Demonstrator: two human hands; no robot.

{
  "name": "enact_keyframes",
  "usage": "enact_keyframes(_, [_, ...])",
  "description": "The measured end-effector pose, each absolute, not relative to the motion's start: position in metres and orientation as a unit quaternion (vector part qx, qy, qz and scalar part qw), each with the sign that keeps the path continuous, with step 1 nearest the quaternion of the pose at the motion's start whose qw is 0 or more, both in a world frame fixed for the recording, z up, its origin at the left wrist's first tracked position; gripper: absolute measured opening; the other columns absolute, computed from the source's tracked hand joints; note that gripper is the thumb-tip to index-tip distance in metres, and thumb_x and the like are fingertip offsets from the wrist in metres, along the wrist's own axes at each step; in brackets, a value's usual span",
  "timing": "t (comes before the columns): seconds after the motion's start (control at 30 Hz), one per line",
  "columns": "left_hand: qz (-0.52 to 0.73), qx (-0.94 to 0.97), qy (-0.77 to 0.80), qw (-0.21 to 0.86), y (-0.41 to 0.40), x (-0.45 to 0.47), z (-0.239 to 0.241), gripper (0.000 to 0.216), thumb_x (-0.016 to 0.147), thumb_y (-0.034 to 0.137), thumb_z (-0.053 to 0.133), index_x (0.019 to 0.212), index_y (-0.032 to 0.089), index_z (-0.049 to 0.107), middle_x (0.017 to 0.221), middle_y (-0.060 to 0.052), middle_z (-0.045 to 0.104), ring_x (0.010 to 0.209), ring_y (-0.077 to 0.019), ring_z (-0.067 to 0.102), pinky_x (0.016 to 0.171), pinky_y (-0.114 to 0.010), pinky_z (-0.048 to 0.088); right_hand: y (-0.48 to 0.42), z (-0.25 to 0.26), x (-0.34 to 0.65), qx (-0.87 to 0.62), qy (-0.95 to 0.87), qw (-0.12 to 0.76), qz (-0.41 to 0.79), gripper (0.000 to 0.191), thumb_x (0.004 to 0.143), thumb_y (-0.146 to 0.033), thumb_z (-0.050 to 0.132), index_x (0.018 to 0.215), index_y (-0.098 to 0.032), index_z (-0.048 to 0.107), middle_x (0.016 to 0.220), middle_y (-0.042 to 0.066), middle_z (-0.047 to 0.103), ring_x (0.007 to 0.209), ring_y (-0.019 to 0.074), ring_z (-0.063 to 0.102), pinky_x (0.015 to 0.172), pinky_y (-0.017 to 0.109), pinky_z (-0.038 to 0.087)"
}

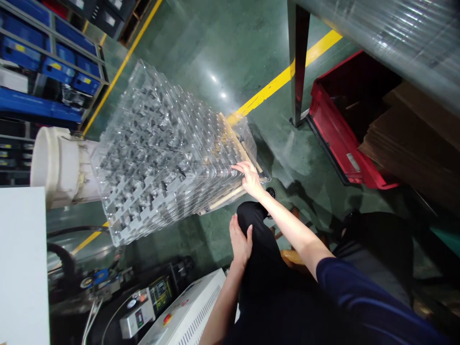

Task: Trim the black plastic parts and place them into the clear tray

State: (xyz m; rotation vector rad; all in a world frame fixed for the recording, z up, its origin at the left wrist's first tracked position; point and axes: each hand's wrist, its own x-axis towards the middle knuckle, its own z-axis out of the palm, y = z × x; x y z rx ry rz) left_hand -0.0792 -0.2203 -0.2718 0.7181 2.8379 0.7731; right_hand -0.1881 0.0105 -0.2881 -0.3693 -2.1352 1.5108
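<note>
Green glossy floor [223,57] crossed by yellow lines runs from blue bin shelves [46,62] to a red crate [338,129]. Between them stands a stack of clear pocketed trays [161,148]. My left hand [240,242] lies open on my knee. My right hand [249,178] touches the stack's near edge, fingers spread, gripping nothing.

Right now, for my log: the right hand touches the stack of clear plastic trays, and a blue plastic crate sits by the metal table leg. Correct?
No: per the head view, the plastic crate by the metal table leg is red, not blue. The right hand does touch the stack of clear plastic trays.
</note>
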Motion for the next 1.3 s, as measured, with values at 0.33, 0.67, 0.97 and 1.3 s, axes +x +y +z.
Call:
enact_keyframes(0.33, [0.108, 0.197, 0.955, -0.196, -0.257, -0.224, -0.147, 0.126, 0.087, 0.084, 0.051, 0.157, -0.014, 0.014, 0.165, -0.045, 0.007, 0.161, -0.0465, -0.006, 0.126, -0.07, -0.005, 0.009, -0.284, -0.178, -0.12, -0.793, 0.218, 0.556, 0.079, 0.065, 0.0, 0.041, 0.14, -0.019, 0.056, 0.138, 0.003, 0.07, 0.143, 0.0271, 0.045, 0.122, 0.054, 0.035])
enact_keyframes(0.67, [0.093, 0.181, 0.971, -0.122, -0.26, -0.227, -0.154, 0.11, 0.095, 0.077, 0.039, 0.16, -0.008, 0.017, 0.167, -0.04, 0.017, 0.162, -0.0411, 0.0, 0.128, -0.066, -0.004, 0.004, -0.267, -0.175, -0.092, -0.801, 0.282, 0.519, 0.077, 0.067, -0.001, 0.039, 0.141, -0.016, 0.053, 0.137, 0.004, 0.071, 0.139, 0.0245, 0.049, 0.121, 0.049, 0.039])
enact_keyframes(0.97, [0.099, 0.193, 0.965, -0.149, -0.257, -0.227, -0.157, 0.107, 0.098, 0.073, 0.04, 0.154, -0.017, 0.022, 0.164, -0.044, 0.017, 0.162, -0.0439, 0.002, 0.128, -0.065, -0.004, 0.002, -0.249, -0.173, -0.087, -0.8, 0.296, 0.514, 0.078, 0.068, 0.0, 0.04, 0.144, -0.018, 0.05, 0.137, 0.004, 0.071, 0.139, 0.0245, 0.048, 0.121, 0.05, 0.039])
enact_keyframes(1.3, [0.111, 0.178, 0.965, -0.157, -0.256, -0.227, -0.162, 0.107, 0.097, 0.073, 0.042, 0.161, -0.007, 0.016, 0.168, -0.039, 0.016, 0.162, -0.0409, 0.001, 0.128, -0.064, -0.003, -0.008, -0.239, -0.177, -0.068, -0.799, 0.255, 0.54, 0.081, 0.065, -0.001, 0.04, 0.143, -0.018, 0.052, 0.139, 0.005, 0.068, 0.138, 0.025, 0.049, 0.122, 0.051, 0.038])
